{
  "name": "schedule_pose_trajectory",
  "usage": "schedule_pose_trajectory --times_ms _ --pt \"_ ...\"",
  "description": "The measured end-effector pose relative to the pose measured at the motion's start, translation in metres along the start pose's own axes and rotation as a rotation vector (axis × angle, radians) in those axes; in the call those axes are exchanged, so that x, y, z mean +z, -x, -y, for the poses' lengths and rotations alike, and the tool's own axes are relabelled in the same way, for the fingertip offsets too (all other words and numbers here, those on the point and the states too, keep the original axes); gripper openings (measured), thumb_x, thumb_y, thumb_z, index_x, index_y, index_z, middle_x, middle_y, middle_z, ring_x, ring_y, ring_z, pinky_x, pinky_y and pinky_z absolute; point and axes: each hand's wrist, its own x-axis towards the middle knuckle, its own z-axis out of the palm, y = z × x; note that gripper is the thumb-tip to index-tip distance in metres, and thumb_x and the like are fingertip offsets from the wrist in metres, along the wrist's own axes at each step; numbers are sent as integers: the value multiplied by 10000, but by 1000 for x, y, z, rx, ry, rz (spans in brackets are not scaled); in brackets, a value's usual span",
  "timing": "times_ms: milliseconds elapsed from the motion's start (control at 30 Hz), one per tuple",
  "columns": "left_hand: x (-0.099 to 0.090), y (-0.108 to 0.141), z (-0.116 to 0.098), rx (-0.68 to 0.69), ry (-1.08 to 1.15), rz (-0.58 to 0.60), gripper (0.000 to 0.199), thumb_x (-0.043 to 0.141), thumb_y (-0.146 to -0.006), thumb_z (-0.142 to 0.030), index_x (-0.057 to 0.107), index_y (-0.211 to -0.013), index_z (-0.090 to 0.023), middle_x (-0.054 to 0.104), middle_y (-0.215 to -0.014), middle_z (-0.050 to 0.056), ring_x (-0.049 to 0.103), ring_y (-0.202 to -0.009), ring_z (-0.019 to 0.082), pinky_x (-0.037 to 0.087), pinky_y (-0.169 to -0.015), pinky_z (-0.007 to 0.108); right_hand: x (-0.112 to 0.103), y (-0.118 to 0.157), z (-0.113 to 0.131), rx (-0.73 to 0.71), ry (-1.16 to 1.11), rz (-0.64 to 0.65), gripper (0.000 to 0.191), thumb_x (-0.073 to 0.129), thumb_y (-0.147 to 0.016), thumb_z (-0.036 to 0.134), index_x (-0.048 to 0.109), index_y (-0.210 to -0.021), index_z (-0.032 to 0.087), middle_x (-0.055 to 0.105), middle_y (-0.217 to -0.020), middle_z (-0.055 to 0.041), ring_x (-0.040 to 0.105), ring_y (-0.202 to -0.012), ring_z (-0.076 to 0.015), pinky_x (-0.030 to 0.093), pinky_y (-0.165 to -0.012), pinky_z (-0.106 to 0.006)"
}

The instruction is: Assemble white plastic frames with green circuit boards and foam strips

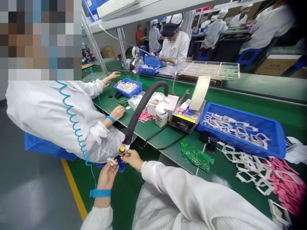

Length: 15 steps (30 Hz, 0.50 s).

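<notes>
Beside the lower end of the black corrugated hose [141, 110]: a small white rectangular frame piece [111, 161], matte and thin-walled, pinched in the fingertips of the left hand [107, 179], palm up, fingers curled in. The piece sits just left of the yellow-and-black banded nozzle [122, 148] capping the hose. Right hand [131, 159] half-closed just below the nozzle, fingers reaching its tip; whether they grip anything, cannot tell. Blue fabric wrist strap [100, 193] on the left wrist. Right of the hose, on the green-topped workbench [153, 137]: a blue plastic tray [240, 129] heaped with white frames, more white frames [249, 169] loose beside it over pink strips [285, 179], and a pile of green circuit boards [196, 156]. Left of the hose, a co-worker's hand [117, 112] rests on the bench
</notes>
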Motion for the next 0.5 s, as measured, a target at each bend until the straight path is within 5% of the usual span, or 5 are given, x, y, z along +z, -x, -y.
schedule_pose_trajectory --times_ms 133,267,400,500 --pt "24 6 21 -79 -19 139 105 582 -815 -162 661 -880 -138 711 -849 64 664 -730 144 535 -691 267 -11 35 10 45 -101 -31 147 568 -865 240 587 -923 106 560 -606 46 563 -520 -84 487 -517 -224" --pt "61 39 60 -233 2 300 194 667 -758 -300 673 -880 -148 698 -922 87 654 -866 193 519 -818 337 -58 109 36 0 -94 -104 229 640 -738 171 607 -963 138 542 -638 47 528 -541 -84 421 -507 -209" --pt "98 93 79 -395 74 588 343 781 -602 -405 703 -844 -175 685 -949 82 627 -942 256 491 -872 432 -113 181 52 -328 447 -439 289 623 -769 233 585 -1044 152 564 -728 -5 492 -630 -117 390 -560 -245" --pt "126 127 77 -491 36 879 347 795 -557 -445 721 -768 -179 680 -915 85 618 -952 285 473 -882 447 -136 215 50 -503 833 -552 273 578 -839 380 558 -976 145 548 -669 -14 427 -590 -136 352 -544 -282"
